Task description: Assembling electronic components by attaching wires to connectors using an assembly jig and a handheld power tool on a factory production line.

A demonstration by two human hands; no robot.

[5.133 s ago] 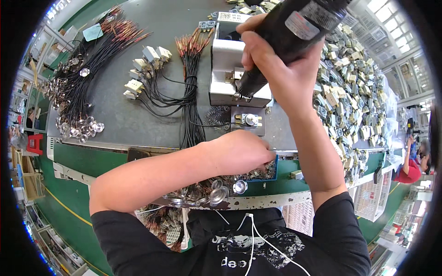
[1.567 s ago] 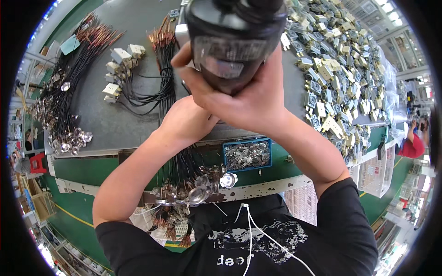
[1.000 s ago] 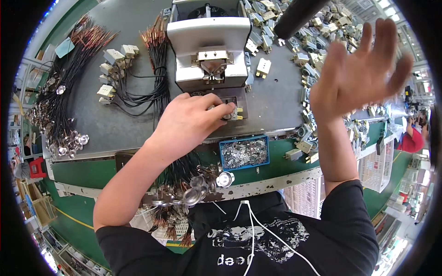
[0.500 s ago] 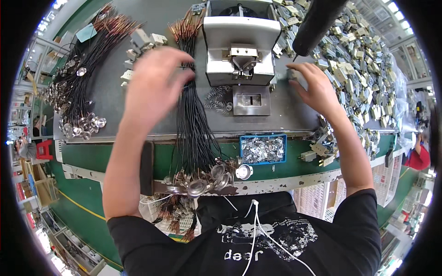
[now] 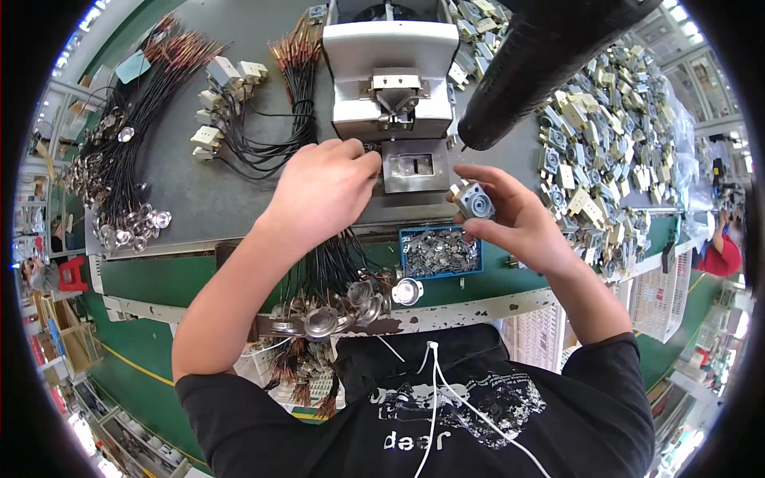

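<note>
Right hand (image 5: pixel 522 221): fingers pinching grey housing (image 5: pixel 477 202), near right of metal fixture (image 5: pixel 417 182). Left hand (image 5: pixel 325 190) left of fixture; fingers curled, grip cannot tell.

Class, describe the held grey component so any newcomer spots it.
On the grey worktop, find the big component heap at the right. Just left of that is the right hand. The grey component is the one held there, round face showing, apart from the heap.
</note>
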